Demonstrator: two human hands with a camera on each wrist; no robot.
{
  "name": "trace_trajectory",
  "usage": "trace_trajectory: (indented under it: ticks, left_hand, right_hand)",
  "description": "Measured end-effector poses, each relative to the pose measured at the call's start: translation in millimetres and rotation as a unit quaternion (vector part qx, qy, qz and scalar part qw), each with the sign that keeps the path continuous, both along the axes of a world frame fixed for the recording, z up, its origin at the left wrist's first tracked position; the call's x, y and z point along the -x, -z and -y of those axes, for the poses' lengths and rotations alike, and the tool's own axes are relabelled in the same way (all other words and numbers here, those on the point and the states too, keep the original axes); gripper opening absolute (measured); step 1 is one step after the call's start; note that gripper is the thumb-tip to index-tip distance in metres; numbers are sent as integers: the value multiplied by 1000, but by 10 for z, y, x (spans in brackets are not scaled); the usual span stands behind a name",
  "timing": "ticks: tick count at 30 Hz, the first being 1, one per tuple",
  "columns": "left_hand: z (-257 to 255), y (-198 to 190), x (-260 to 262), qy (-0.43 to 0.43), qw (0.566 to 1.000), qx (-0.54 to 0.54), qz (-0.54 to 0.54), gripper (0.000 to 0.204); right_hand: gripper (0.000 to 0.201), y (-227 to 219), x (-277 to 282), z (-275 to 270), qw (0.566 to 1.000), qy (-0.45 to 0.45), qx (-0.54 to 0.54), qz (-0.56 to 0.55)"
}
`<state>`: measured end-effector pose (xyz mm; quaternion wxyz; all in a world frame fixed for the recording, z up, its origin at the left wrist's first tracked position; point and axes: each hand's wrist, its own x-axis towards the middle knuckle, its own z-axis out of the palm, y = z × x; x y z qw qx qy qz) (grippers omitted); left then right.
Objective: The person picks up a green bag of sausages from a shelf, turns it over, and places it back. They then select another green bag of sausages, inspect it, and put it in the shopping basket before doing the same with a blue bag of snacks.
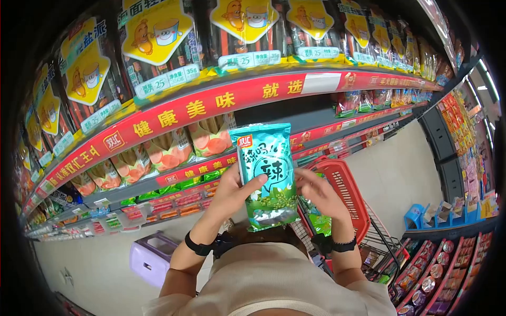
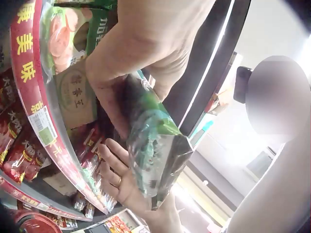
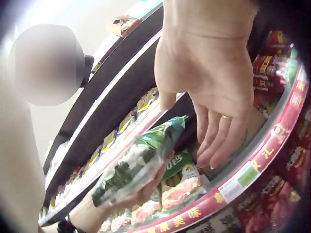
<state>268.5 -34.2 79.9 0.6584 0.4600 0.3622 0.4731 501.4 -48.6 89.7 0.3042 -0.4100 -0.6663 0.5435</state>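
My left hand (image 1: 232, 192) grips a shiny teal-and-green snack bag (image 1: 273, 203) by its left side, thumb across the front and the fingers behind. Upright in front of my chest, the bag shows its printed face with large dark characters. Beside its right edge is my right hand (image 1: 322, 197), fingers loosely bent and holding nothing. In the right wrist view that same hand (image 3: 209, 82) hangs apart from the bag (image 3: 138, 165), with a ring on one finger. From the left wrist, the bag (image 2: 158, 150) is seen edge-on, and the left fingers are partly hidden by it.
A curved store shelf with a red printed edge (image 1: 205, 108) runs across the front, loaded with packaged sausages (image 1: 168, 150). A red-trimmed shopping cart (image 1: 350, 197) holding green packets (image 1: 320, 222) stands right of my body. A lilac stool (image 1: 150, 258) sits at lower left.
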Motion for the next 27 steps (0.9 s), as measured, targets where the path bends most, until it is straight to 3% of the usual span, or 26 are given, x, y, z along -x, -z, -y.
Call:
trace_trajectory:
  ticks: [2,4,6,7,11,13,14,16,17,18,20,21,22,24,25,27]
  left_hand:
    - [6,-6,25,5,1000,-3,-10,36]
    - [-15,-26,45,11,1000,15,12,36]
    - [-27,-23,36,-25,999,-8,37,33]
    - [-100,-4,72,-15,1000,-6,26,40]
    - [-97,-29,112,-10,998,42,42,61]
    - [-55,64,105,-100,995,-5,5,80]
    - [-43,86,91,-105,994,-6,5,80]
    - [7,118,27,-26,992,-33,123,87]
    - [62,131,-26,-71,989,-56,120,79]
    - [68,171,28,-77,989,-53,118,79]
    - [24,254,172,-63,948,114,289,76]
    - [-10,140,193,-78,954,93,273,79]
    - [-22,47,219,-82,955,94,269,79]
    - [-11,-69,263,-18,923,100,371,76]
    - [0,-78,273,-3,917,99,387,76]
    - [26,-58,300,-2,913,98,396,71]
  right_hand:
    - [48,-17,77,-45,991,77,63,-91]
    - [44,11,196,-111,994,47,21,-96]
    - [47,-19,307,-104,984,-37,95,-146]
    - [49,9,334,-195,994,-12,53,-95]
    - [47,32,390,-251,995,14,2,-100]
    - [50,36,416,-269,994,78,-54,-47]
    - [50,-1,449,-266,995,73,-56,-48]
    - [57,-181,578,-207,959,118,-212,143]
    - [59,-242,651,-199,946,80,-290,122]
    - [59,-289,671,-175,947,74,-288,119]
    - [57,-339,683,-135,985,-81,-141,-60]
    - [47,-295,667,-119,989,-43,-70,-120]
    - [47,-239,635,-147,989,-45,-68,-124]
    - [33,-135,599,-207,983,121,-18,-136]
    - [20,-126,629,-213,980,142,-17,-139]
    - [19,-40,637,-200,987,92,-14,-127]
